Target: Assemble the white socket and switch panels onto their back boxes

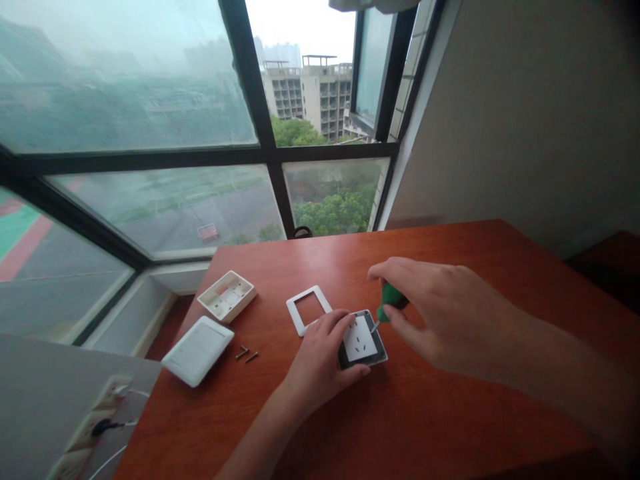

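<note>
On the tabletop lies a wall socket (361,341) with a white face and a dark frame around it. My left hand (325,350) grips it from the left, fingers over the far edge and thumb along the near edge. My right hand (425,307) is closed around a screwdriver (393,299) with a green handle. The screwdriver's metal shaft slants down to the right side of the socket's frame; whether its tip sits in a screw is too small to tell. Just beyond my left hand, a white cover frame (295,315) rests flat on the table.
A white open back box (227,295) and a white plate (199,351) lie at the table's left. Nearby are several loose screws (247,354). Windows (270,157) rise behind the reddish-brown table (425,413). Wall outlets (90,427) with plugged-in cords are at lower left.
</note>
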Demonstrator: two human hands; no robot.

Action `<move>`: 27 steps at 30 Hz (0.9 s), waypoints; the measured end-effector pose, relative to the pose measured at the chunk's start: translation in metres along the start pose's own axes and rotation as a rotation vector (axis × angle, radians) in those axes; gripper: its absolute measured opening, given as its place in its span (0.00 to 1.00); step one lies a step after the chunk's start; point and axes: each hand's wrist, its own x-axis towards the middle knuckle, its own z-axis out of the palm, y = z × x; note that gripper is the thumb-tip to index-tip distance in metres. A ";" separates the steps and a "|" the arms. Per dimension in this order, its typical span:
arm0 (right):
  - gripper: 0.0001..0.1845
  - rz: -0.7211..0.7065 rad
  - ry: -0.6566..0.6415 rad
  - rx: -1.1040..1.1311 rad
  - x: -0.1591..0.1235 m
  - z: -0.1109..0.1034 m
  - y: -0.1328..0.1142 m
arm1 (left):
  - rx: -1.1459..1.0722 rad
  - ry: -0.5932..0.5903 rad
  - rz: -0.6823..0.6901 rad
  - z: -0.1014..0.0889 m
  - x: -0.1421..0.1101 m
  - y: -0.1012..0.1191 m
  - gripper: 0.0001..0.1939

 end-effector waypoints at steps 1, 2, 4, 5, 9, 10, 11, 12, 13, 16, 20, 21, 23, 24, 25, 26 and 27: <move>0.14 0.019 0.011 -0.041 0.001 0.000 0.000 | 0.001 0.000 -0.001 0.000 0.000 0.000 0.41; 0.12 0.054 0.027 -0.098 0.002 0.001 0.000 | 0.001 -0.002 -0.002 0.000 0.000 0.000 0.42; 0.13 0.129 0.044 -0.207 0.004 0.003 0.001 | -0.003 -0.005 -0.005 0.000 0.000 0.000 0.41; 0.14 0.158 0.044 -0.237 0.005 0.003 0.001 | -0.006 -0.007 -0.005 0.000 0.000 0.000 0.41; 0.13 0.087 0.030 -0.100 0.000 0.002 0.004 | -0.008 -0.010 -0.007 0.000 0.000 0.000 0.41; 0.16 0.040 0.020 -0.037 -0.002 0.001 0.005 | -0.005 -0.008 -0.009 0.000 0.000 0.000 0.42; 0.20 -0.002 0.008 0.013 -0.004 0.001 0.005 | -0.003 -0.006 -0.012 0.000 0.000 0.000 0.42; 0.22 -0.026 0.000 0.036 -0.006 0.000 0.005 | -0.002 -0.005 -0.012 0.000 0.000 0.000 0.42; 0.21 -0.029 0.001 0.028 -0.007 0.000 0.005 | -0.002 -0.006 -0.012 0.000 0.000 0.000 0.42; 0.12 0.054 0.027 -0.119 -0.005 0.001 0.002 | -0.004 -0.013 -0.009 0.001 0.000 0.000 0.43; 0.15 0.150 0.025 -0.247 -0.001 0.000 -0.003 | -0.001 -0.013 -0.011 0.000 0.001 0.000 0.43; 0.13 0.147 0.025 -0.235 -0.001 -0.001 -0.002 | -0.004 -0.010 -0.009 0.000 0.001 0.000 0.42; 0.09 0.116 0.016 -0.181 -0.002 -0.003 -0.001 | -0.011 -0.007 -0.005 0.000 0.001 0.001 0.42; 0.09 0.097 0.007 -0.160 -0.002 -0.004 0.000 | -0.014 -0.007 -0.003 -0.001 0.001 0.001 0.42; 0.09 0.085 -0.006 -0.155 -0.003 -0.005 0.001 | -0.017 -0.008 -0.003 -0.001 0.001 0.001 0.42; 0.08 0.088 -0.018 -0.172 -0.003 -0.006 0.002 | -0.018 -0.011 -0.005 -0.001 0.001 0.001 0.42; 0.09 0.106 -0.021 -0.208 -0.003 -0.005 0.003 | -0.018 -0.011 -0.007 -0.001 0.001 0.001 0.42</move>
